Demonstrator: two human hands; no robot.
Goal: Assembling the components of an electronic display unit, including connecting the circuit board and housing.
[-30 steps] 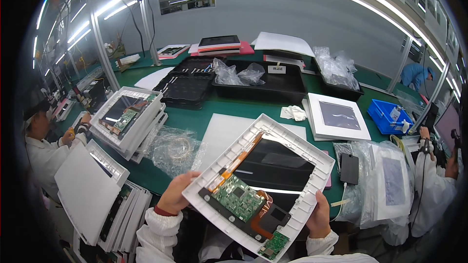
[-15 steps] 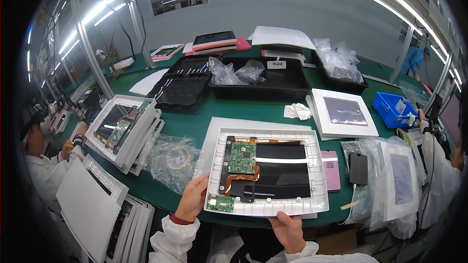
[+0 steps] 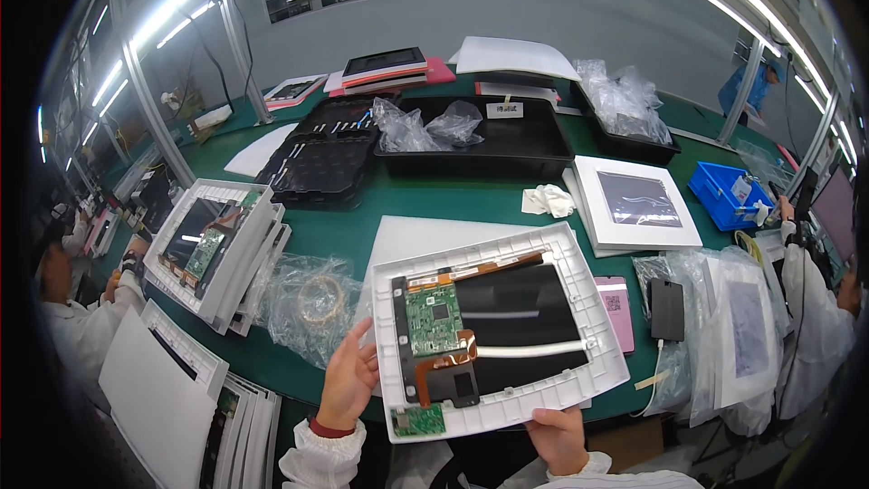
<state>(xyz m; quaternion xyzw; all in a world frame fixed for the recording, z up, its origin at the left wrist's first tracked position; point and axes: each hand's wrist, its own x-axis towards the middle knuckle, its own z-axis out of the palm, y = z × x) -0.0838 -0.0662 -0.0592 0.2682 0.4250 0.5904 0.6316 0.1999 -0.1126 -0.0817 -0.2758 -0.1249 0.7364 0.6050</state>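
Observation:
A white display housing [image 3: 507, 416] with its inner side up is held tilted above the near part of the table. Inside it show a black panel [image 3: 520, 308], a green circuit board [image 3: 434, 319], an orange flex cable [image 3: 424, 373] and a smaller green board [image 3: 419, 421] at the near left corner. My right hand [image 3: 558, 439] grips the housing's near edge, thumb on top and fingers hidden underneath. Beside the left edge is my left hand [image 3: 347, 378], its fingers apart; whether the fingertips touch the edge is unclear. A white foam sheet [image 3: 407, 234] lies beneath.
On the left stand stacks of similar housings [image 3: 206, 254] and a crumpled plastic bag [image 3: 308, 303]. Black trays [image 3: 480, 167] sit behind. To the right are white framed panels [image 3: 638, 204], a pink phone-sized item [image 3: 615, 308], a black power bank [image 3: 666, 311] and a blue bin [image 3: 724, 197]. Co-workers sit both sides.
The housing has tilted, its right side swinging up and its near left corner dropping closer to me. My left hand has come off the edge and its fingers have spread; my right still grips.

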